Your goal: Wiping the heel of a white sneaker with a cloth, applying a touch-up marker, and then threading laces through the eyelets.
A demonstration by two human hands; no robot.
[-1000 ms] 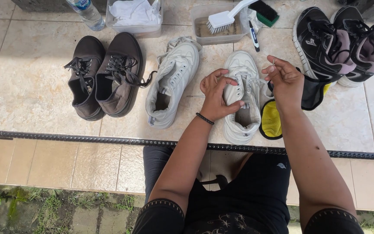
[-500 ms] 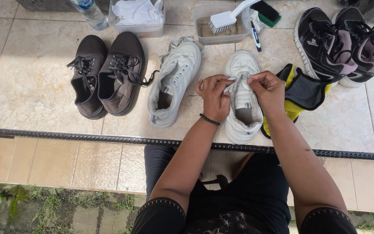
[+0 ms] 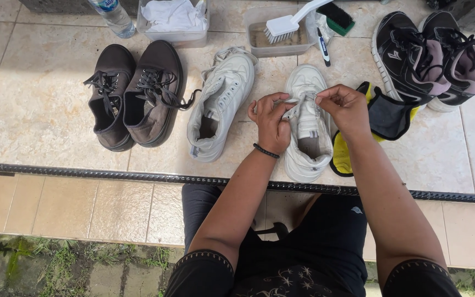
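Observation:
A white sneaker (image 3: 307,144) stands on the tiled floor in front of me, toe pointing away. My left hand (image 3: 271,121) grips its left side and pinches the lace near the tongue. My right hand (image 3: 346,107) pinches the lace on the shoe's right side. Both hands are closed on the white lace above the open mouth of the shoe. A second white sneaker (image 3: 220,102) lies just to the left, tilted on its side.
A dark brown pair (image 3: 133,93) sits at the left, a black pair with pink lining (image 3: 430,55) at the right. A black-and-yellow cloth (image 3: 383,118) lies beside the held shoe. Behind are a tub with a brush (image 3: 284,27), a container of white cloth (image 3: 174,19) and a bottle (image 3: 111,14).
My right hand has come in from the black-and-yellow cloth to the white sneaker and taken hold of the lace. The cloth now lies on the floor. My left hand stayed on the shoe.

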